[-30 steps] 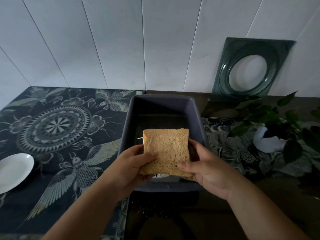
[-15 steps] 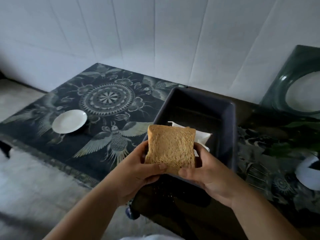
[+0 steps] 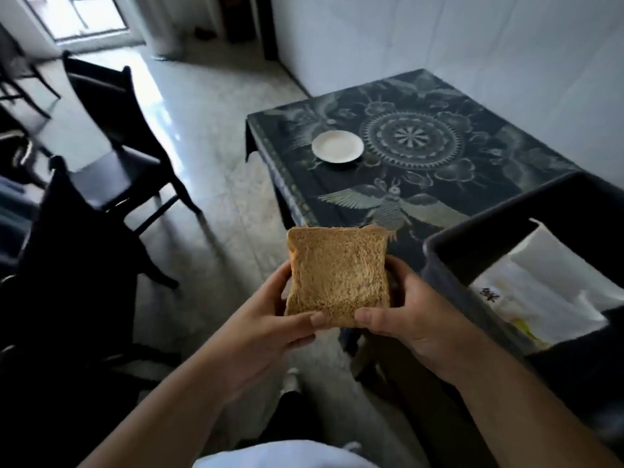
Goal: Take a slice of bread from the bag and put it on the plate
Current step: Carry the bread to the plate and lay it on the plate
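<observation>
A brown slice of bread point(image 3: 337, 275) is held upright in front of me, over the table's near left corner. My left hand point(image 3: 266, 329) grips its lower left edge and my right hand point(image 3: 405, 315) grips its lower right edge. The small white plate point(image 3: 337, 146) lies bare on the patterned cloth, well beyond the slice near the table's left edge. The white bread bag point(image 3: 547, 285) lies inside a dark tub point(image 3: 449, 261) to the right of my hands.
A dark patterned tablecloth point(image 3: 422, 157) covers the table against a white wall. Dark chairs point(image 3: 111, 130) stand on the tiled floor at the left, one close by at the lower left point(image 3: 67, 265).
My view has swung to the left, so the plate now lies ahead and the tub at the right. The slice, in both hands, has come away from above the tub toward the table's left corner.
</observation>
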Demonstrator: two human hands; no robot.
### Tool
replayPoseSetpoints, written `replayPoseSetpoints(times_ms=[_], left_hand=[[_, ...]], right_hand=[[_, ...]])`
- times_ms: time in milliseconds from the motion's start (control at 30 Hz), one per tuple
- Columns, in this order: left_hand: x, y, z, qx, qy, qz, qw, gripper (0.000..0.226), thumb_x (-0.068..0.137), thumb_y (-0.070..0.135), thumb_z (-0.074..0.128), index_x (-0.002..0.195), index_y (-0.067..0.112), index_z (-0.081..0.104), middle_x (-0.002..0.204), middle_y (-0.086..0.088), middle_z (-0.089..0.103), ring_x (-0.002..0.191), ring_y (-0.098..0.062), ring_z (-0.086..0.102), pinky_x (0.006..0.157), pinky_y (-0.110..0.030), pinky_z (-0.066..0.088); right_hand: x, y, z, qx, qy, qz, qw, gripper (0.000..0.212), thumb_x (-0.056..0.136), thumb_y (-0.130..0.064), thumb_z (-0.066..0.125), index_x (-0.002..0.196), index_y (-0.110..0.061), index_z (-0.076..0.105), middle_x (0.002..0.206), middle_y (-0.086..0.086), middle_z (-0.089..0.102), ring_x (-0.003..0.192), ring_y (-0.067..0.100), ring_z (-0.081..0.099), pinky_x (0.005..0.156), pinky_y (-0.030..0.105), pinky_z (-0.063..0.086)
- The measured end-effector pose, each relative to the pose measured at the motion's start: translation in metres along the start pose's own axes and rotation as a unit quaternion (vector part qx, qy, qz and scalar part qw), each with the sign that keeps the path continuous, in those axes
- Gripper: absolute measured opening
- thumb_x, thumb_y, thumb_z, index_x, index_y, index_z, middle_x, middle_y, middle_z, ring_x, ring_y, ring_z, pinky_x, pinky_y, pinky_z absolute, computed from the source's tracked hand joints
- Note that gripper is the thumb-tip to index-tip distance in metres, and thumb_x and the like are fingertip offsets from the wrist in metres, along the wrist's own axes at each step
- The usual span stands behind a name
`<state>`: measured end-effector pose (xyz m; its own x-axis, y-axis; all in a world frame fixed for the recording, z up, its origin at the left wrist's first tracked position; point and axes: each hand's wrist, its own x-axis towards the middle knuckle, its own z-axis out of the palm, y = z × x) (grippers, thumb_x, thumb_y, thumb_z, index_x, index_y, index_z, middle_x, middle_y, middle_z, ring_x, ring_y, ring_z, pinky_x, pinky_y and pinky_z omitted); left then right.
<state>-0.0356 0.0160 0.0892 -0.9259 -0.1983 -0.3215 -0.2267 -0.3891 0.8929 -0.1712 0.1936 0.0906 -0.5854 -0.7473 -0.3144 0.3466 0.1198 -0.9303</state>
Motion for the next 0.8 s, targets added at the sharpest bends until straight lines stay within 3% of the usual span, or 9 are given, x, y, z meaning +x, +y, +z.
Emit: replayPoseSetpoints(times_ms=[133,233,367,533,633,800], left_hand=[[-0.043,-0.009,-0.036,-0.009,0.086,0.03,0.996,0.075,0.067,0.016,0.082,0.132,0.038,0.052,0.101,0.0,0.071,0.09,-0.019,0.061,0.076,-0.035,0.051],[-0.065,-0.013,-0.06,-0.045,0.129,0.041,0.99,0.072,0.065,0.015,0.083,0.128,0.038,0.056,0.108,-0.002,0.072,0.093,-0.02,0.067,0.077,-0.032,0.055],[-0.087,-0.014,-0.095,-0.076,0.183,0.04,0.979,0.067,0.066,0.014,0.083,0.124,0.038,0.058,0.109,-0.006,0.073,0.095,-0.026,0.067,0.08,-0.038,0.055],[-0.104,-0.007,-0.148,-0.083,0.227,0.045,0.969,0.072,0.067,0.012,0.081,0.13,0.03,0.053,0.103,-0.006,0.073,0.095,-0.027,0.067,0.086,-0.046,0.049],[-0.111,-0.001,-0.183,-0.085,0.232,0.048,0.968,0.071,0.066,0.014,0.081,0.128,0.033,0.054,0.101,-0.003,0.075,0.092,-0.023,0.069,0.082,-0.039,0.054],[-0.115,0.011,-0.237,-0.076,0.219,0.041,0.972,0.07,0.07,0.009,0.076,0.132,0.026,0.049,0.1,-0.006,0.075,0.089,-0.024,0.071,0.075,-0.033,0.057]], right_hand=[[0.025,0.012,0.048,-0.035,-0.079,0.01,0.996,0.07,0.061,-0.01,0.082,0.118,-0.037,0.051,0.104,0.001,0.075,0.097,0.016,0.072,0.07,0.024,0.056],[0.04,0.018,0.081,-0.066,-0.122,0.018,0.99,0.061,0.066,-0.011,0.08,0.109,-0.044,0.053,0.096,-0.021,0.075,0.094,0.008,0.072,0.067,0.019,0.056],[0.063,0.022,0.123,-0.086,-0.164,0.035,0.982,0.06,0.065,-0.014,0.082,0.11,-0.04,0.05,0.093,-0.028,0.073,0.093,0.006,0.072,0.068,0.019,0.056],[0.094,0.027,0.182,-0.097,-0.188,0.046,0.976,0.064,0.064,-0.012,0.083,0.116,-0.03,0.052,0.097,-0.015,0.076,0.094,0.012,0.073,0.067,0.022,0.056],[0.111,0.03,0.215,-0.105,-0.186,0.047,0.976,0.08,0.06,-0.017,0.089,0.128,-0.031,0.049,0.106,0.001,0.076,0.099,0.021,0.072,0.072,0.027,0.057],[0.137,0.037,0.26,-0.113,-0.177,0.045,0.977,0.081,0.056,-0.029,0.09,0.127,-0.031,0.05,0.107,-0.005,0.075,0.1,0.021,0.072,0.074,0.026,0.057]])
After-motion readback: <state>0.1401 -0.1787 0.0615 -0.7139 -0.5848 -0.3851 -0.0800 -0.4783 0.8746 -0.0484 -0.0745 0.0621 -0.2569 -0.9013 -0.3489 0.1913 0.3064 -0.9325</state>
